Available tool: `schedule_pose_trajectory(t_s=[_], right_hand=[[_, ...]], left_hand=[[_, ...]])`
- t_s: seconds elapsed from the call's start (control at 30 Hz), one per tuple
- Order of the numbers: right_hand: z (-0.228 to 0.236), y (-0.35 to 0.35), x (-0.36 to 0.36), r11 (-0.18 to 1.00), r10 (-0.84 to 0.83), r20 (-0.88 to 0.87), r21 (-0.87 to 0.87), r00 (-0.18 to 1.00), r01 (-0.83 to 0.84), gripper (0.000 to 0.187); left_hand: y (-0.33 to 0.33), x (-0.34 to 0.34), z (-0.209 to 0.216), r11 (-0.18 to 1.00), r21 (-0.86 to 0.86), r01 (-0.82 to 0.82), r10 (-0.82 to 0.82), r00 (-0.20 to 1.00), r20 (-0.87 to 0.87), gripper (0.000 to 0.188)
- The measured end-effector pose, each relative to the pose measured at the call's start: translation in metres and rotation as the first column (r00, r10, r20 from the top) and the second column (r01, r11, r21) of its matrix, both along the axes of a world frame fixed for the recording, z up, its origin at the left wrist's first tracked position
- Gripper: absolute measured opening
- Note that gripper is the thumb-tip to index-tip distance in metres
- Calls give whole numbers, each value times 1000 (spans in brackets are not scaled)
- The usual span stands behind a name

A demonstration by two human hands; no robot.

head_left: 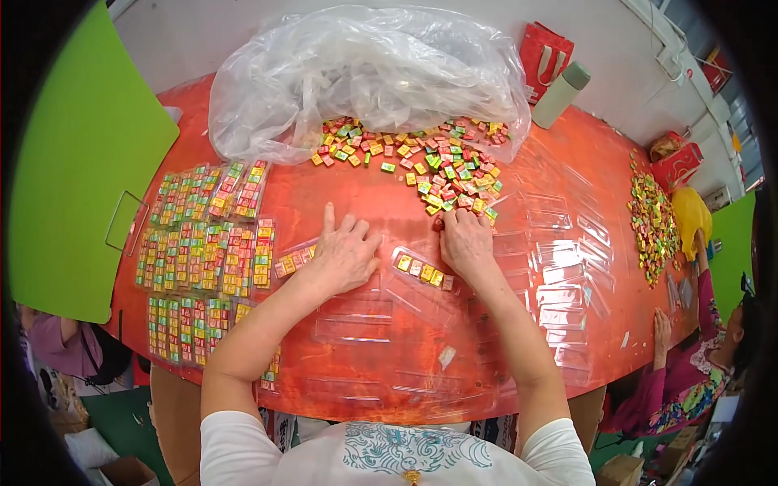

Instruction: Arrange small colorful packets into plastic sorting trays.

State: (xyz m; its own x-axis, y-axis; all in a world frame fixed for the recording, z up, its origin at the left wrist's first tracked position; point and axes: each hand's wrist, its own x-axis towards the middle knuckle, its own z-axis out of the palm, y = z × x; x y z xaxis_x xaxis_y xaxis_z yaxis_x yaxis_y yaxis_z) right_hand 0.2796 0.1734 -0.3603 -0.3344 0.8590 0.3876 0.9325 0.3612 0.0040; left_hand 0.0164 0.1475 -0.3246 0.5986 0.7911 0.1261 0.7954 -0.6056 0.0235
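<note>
My left hand (348,253) lies with its fingers spread on the red table, beside a clear plastic tray (293,261) holding small pink and yellow wrapped blocks. Part of that tray is hidden by my hand and wrist. My right hand (468,245) is closed at the near edge of a loose pile of wrapped blocks (458,180), its fingertips on a small dark red block (438,222). Between my hands, a clear tray (423,270) sits at a slant with a row of yellow and pink blocks in it.
Filled trays (190,251) stand in rows at left; clear trays (559,275) lie at right. A large plastic bag (365,73) covers the far side, near a green bottle (561,95) and red bag (545,58). At far right, a co-worker's hand (662,332) rests near another pile (653,219).
</note>
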Motion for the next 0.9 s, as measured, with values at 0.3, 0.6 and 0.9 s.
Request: schedule_pose_trajectory(t_s=[0.3, 0.6, 0.9], right_hand=[[29, -45, -26, 966, 250, -129, -31, 960, -256, 13], [22, -62, -20, 914, 381, -173, -77, 908, -398, 15], [20, -65, -4, 909, 367, -220, -122, 904, -398, 18]], left_hand=[[-1, -4, -9, 998, 57, 12, -9, 998, -62, 28], [-2, 36, -18, 989, 43, 145, -148, 986, 76, 26], [-9, 37, -19, 979, 41, 202, -205, 974, 98, 28]])
